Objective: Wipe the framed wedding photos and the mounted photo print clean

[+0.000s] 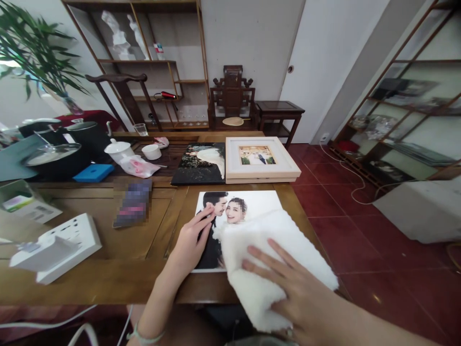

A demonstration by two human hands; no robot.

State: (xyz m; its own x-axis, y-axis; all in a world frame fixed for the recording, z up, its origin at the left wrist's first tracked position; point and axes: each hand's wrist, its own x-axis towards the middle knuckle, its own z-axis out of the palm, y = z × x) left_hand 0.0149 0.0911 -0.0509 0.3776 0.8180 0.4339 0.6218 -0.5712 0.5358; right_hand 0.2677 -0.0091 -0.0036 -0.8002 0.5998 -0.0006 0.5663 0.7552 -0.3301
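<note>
A photo panel (216, 259) showing a couple lies flat near the table's front edge. My left hand (192, 235) rests on its left part, fingers stretched out and touching the print, holding nothing. Over the panel's right side spreads a fluffy white towel (262, 226), which hangs past the table's edge. My right hand (291, 283) presses on this towel and holds it, its fingers bent into the cloth. The towel hides the panel's lower right part.
Behind the panel lie a dark photo panel (200, 166) and a light wooden picture frame (234, 163). To the left are a white power strip (86, 235), a blurred-out dark item (134, 203), a blue block (93, 172), a white teapot (119, 150) and a black pot (54, 161).
</note>
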